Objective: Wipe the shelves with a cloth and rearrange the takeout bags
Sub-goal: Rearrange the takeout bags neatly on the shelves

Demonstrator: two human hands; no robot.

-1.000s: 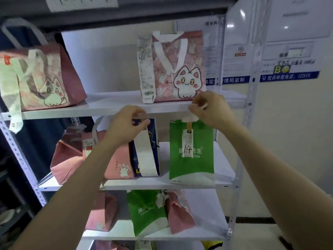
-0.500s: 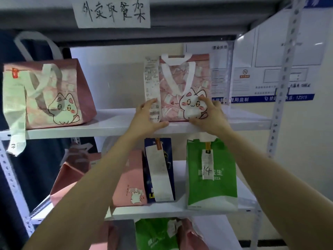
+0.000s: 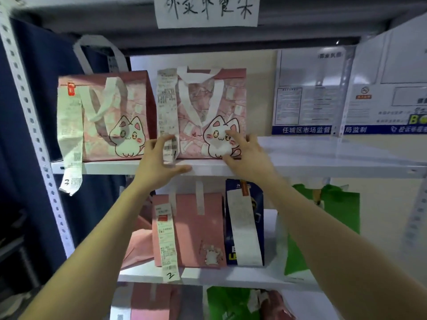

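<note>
Hands: left hand (image 3: 159, 162) spread wide, fingertips at the receipt (image 3: 167, 116) by the bag's lower left corner, thumb along the shelf lip, gripping nothing. Right hand (image 3: 245, 153) flat, fingers straight against the lower right of the bag's front, gripping nothing

Item: pink bag (image 3: 208, 107), cat print. Location: top shelf (image 3: 312, 168), at the front edge, right of a second pink bag (image 3: 104, 116), sides close or touching

Handling (judged): soft-sided, probably light; walls would buckle under a push high up; receipt hangs loose and could tear. Take it low at both corners, or by the white handles (image 3: 198, 93)

Orientation: upright, handles up, cat facing outward; broad face parallel to the shelf edge; about as wide as tall, depth hidden
</note>
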